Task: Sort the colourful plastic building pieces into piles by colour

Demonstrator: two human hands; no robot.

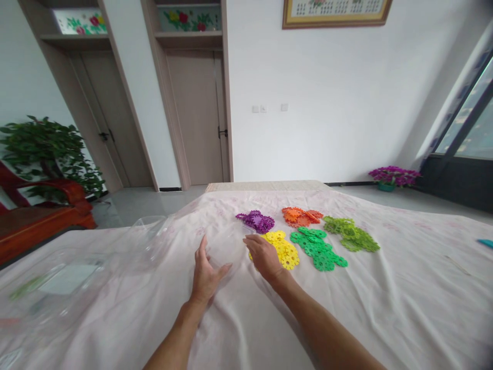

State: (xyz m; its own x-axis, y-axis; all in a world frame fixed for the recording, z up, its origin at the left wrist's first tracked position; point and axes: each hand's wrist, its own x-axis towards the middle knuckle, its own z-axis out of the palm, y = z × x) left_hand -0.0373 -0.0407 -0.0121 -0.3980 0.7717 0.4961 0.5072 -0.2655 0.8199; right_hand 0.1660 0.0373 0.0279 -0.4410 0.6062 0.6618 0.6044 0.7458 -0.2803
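A clear plastic container (227, 244) sits low over the cloth between my two hands, its outline faint. My left hand (207, 270) grips its left side, thumb across the near edge and fingers along the far left. My right hand (264, 254) has its fingertips on the container's right rim. Partly behind that hand lies a pile of yellow notched discs (285, 252). Purple discs (260, 221) are heaped just beyond the container. Green discs (321, 249) lie right of the yellow ones, with orange discs (298, 216) behind and lime-green discs (352, 235) farther right.
More clear plastic containers (57, 280) stand on the left of the cloth-covered table (416, 308). A thin stick-like piece (458, 264) and a blue object (485, 242) lie at the right. Beyond are a wooden chair (73, 200), doors and purple flowers (395, 176).
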